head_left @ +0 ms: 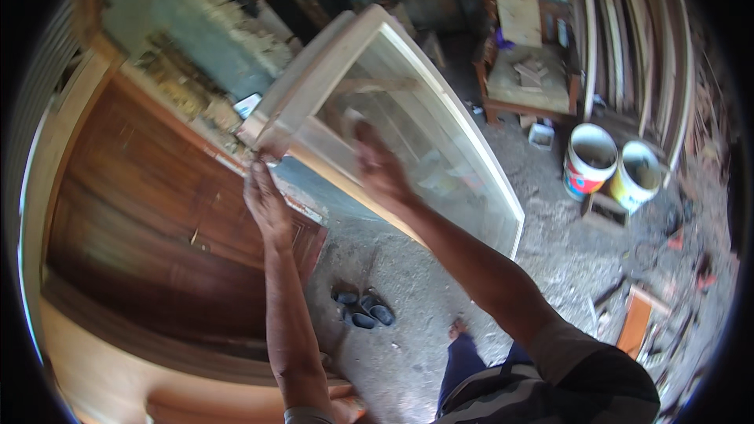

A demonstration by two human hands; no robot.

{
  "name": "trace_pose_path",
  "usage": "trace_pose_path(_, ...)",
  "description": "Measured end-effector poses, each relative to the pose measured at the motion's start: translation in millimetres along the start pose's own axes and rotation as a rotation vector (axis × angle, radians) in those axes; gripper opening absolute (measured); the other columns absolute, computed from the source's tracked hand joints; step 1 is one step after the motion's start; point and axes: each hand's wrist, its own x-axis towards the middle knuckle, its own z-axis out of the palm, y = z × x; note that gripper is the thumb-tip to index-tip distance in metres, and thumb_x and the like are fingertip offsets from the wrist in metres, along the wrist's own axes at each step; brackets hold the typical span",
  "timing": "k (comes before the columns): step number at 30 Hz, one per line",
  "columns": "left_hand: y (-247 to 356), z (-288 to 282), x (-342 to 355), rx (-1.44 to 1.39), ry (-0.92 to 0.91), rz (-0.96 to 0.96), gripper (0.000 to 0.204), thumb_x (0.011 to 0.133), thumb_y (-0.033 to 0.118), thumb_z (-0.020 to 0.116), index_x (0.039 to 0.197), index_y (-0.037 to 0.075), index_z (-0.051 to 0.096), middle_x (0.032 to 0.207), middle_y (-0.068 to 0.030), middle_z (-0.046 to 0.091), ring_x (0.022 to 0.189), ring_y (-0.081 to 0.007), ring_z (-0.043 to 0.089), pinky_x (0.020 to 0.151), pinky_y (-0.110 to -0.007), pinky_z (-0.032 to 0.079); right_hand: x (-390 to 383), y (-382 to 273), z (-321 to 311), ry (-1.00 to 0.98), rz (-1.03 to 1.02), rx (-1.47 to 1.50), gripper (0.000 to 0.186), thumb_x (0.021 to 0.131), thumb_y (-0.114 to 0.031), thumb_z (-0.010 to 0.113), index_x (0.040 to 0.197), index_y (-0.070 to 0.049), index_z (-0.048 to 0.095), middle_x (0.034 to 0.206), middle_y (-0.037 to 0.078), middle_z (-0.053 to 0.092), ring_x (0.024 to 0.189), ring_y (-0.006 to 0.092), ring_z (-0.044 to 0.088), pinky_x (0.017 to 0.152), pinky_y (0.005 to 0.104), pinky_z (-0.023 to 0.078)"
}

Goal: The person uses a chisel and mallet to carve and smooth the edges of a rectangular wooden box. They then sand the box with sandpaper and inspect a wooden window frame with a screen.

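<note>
A pale, unpainted wooden window frame (314, 127) with a glass pane (440, 137) is tilted up in front of me. My left hand (267, 200) grips the frame's near left corner, its fingertips against the wood. Over the left part of the pane is my right hand (381, 169), slightly blurred and closed. A small whitish patch (352, 115) shows at its fingertips; I cannot tell what it is, nor whether the hand touches the glass.
A brown panelled wooden door (149, 180) lies to the left. Dark slippers (363, 310) rest on the concrete floor. At the right are two buckets (591, 159) (635, 177), a wooden chair (528, 71) with wood pieces, upright planks (620, 39) and scattered scraps (640, 318).
</note>
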Motion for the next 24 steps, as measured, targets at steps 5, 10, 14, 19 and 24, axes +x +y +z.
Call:
trace_pose_path(5,-40.8,33.8,83.3,0.149,0.128,0.439,0.049,0.110,0.040,0.053,0.130,-0.001,0.067,0.135,-0.0190,0.057,0.112,-0.0225,0.059,0.092,-0.038,0.049,-11.7,46.1,68.2,0.090,-0.122,-0.402,0.049,0.105,-0.014,0.053,0.153,-0.006,0.045,0.162,0.021,0.040,0.152,0.0326,0.037,0.124,0.0421,0.035)
trace_pose_path(10,-50.0,41.1,93.7,-0.129,-0.123,0.138,0.046,0.106,0.041,0.063,0.114,-0.002,0.076,0.085,-0.0017,0.067,0.080,-0.0097,0.056,0.068,-0.029,0.048,-215.4,79.7,-79.5,-0.090,0.918,-0.395,0.050,0.102,-0.006,0.045,0.151,0.001,0.047,0.156,0.023,0.049,0.145,0.0345,0.048,0.121,0.0411,0.037)
trace_pose_path(14,-45.6,49.5,88.2,-0.051,0.029,0.254,0.044,0.106,0.040,0.064,0.104,-0.001,0.080,0.068,0.0019,0.060,0.066,-0.0082,0.049,0.056,-0.030,0.041,-187.9,65.6,-79.4,0.129,0.903,-0.347,0.051,0.103,-0.004,0.038,0.153,0.003,0.042,0.154,0.025,0.050,0.144,0.0365,0.048,0.121,0.0431,0.035)
trace_pose_path(19,-50.7,44.7,93.6,0.071,0.046,0.240,0.041,0.105,0.037,0.063,0.103,0.001,0.082,0.067,0.0044,0.063,0.062,-0.0079,0.047,0.054,-0.030,0.037,-16.7,48.1,72.4,0.126,-0.095,-0.485,0.059,0.097,0.001,0.047,0.156,0.000,0.040,0.160,0.023,0.043,0.151,0.0345,0.039,0.127,0.0456,0.028)
trace_pose_path(24,-64.0,42.0,99.6,0.015,0.014,0.254,0.041,0.108,0.032,0.056,0.111,-0.001,0.079,0.092,-0.0036,0.076,0.078,-0.0100,0.061,0.067,-0.031,0.050,-170.5,99.3,-36.7,0.078,0.427,-0.565,0.071,0.086,0.015,0.043,0.155,-0.005,0.042,0.156,0.018,0.049,0.141,0.0337,0.052,0.119,0.0411,0.044)
